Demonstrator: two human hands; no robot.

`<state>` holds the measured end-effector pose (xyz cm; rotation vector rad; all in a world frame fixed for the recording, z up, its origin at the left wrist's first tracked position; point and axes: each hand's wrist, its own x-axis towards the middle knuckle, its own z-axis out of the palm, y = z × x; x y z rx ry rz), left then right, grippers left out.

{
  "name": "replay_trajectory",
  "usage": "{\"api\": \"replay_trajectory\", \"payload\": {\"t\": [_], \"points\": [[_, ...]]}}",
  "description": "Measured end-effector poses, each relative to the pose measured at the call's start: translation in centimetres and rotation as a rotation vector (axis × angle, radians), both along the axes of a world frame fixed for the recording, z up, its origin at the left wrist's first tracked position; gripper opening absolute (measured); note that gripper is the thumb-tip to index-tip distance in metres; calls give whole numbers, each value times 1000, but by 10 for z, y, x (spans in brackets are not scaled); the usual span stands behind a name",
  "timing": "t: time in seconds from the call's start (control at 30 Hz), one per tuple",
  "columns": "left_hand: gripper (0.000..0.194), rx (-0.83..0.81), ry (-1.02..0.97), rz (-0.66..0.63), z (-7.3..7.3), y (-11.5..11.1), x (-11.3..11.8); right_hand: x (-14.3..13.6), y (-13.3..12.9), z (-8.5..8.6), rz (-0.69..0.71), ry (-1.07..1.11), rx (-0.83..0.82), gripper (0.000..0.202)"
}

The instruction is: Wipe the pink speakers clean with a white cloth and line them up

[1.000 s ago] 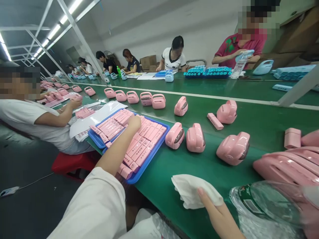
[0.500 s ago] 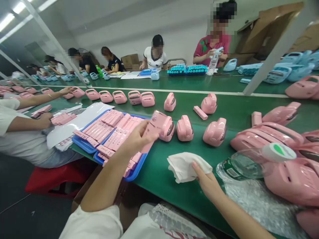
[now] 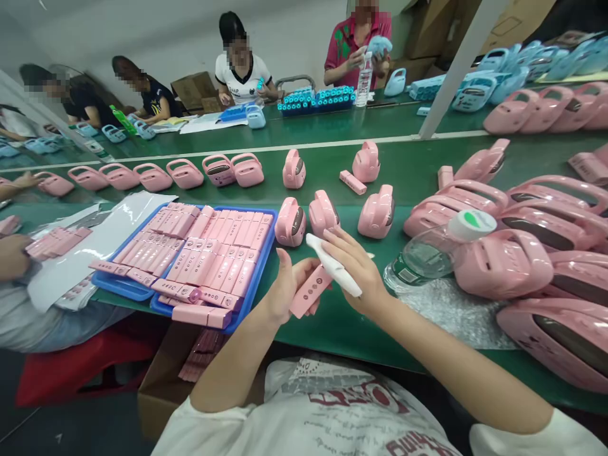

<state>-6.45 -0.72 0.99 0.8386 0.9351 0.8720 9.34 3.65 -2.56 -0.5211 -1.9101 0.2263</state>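
Observation:
Near the table's front edge, my left hand (image 3: 289, 285) grips a pink rectangular piece (image 3: 311, 291) with a row of small round marks on its face. My right hand (image 3: 356, 269) holds a folded white cloth (image 3: 335, 263) against the upper end of that piece. Its fingers lie together over the cloth. To the left, blue trays (image 3: 259, 288) are filled with rows of similar pink pieces (image 3: 194, 259). Just beyond my hands stand rounded pink cases with handles (image 3: 291, 221).
A clear bottle (image 3: 422, 256) stands on bubble wrap (image 3: 456, 310) at the right, beside many pink cases (image 3: 503, 263). A slanted post (image 3: 456, 76) rises behind. A co-worker's hand (image 3: 13, 256) is at the left. Several people sit across the table.
My left hand has brought the pink piece away from the tray towards me. My right hand has moved left and up, bringing the cloth onto it. The view has shifted right.

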Motion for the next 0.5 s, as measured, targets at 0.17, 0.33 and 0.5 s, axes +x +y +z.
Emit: {"api": "replay_trajectory", "payload": {"t": [0.17, 0.33, 0.5], "points": [[99, -23, -145, 108, 7, 6, 3, -5, -34, -5, 71, -250, 185, 43], [95, -3, -222, 158, 5, 3, -1, -2, -30, -5, 202, -266, 195, 47], [68, -64, -272, 76, -3, 2, 3, -9, -16, -8, -9, -59, -93, 57]]}}
